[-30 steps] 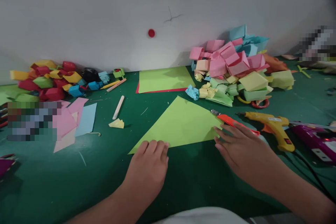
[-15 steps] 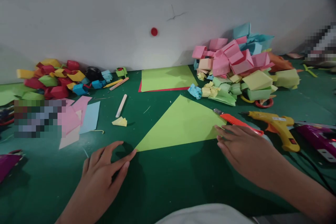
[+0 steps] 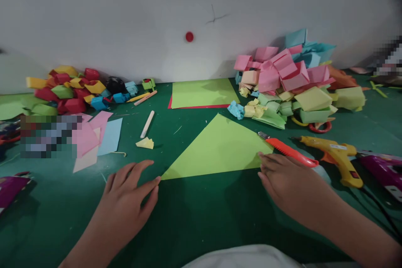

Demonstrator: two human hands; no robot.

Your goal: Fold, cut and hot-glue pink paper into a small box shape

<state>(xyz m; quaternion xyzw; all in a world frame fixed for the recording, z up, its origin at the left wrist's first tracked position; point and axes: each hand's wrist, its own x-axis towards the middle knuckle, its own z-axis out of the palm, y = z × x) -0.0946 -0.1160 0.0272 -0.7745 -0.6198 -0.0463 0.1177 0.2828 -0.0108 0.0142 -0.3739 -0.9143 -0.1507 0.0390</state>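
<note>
A light green paper (image 3: 215,148) lies as a triangle on the green table (image 3: 201,213), its long edge toward me. My left hand (image 3: 130,197) is beside its left corner, fingers apart, with a fingertip at the point; it grips nothing. My right hand (image 3: 282,180) rests at the right end of the long edge, fingers spread a little and holding nothing. Just beyond that hand lies an orange cutter (image 3: 290,150), its metal tip by the paper's right edge.
Green sheets (image 3: 202,92) lie over a red one by the wall. Folded paper piles stand at left (image 3: 72,92) and right (image 3: 289,75). A yellow glue gun (image 3: 339,155), a white stick (image 3: 147,124) and pink sheets (image 3: 89,138) lie around.
The view has shifted slightly, so most things sit further right. My left hand has drawn back a little at the paper's left corner. The paper keeps its triangle shape.
</note>
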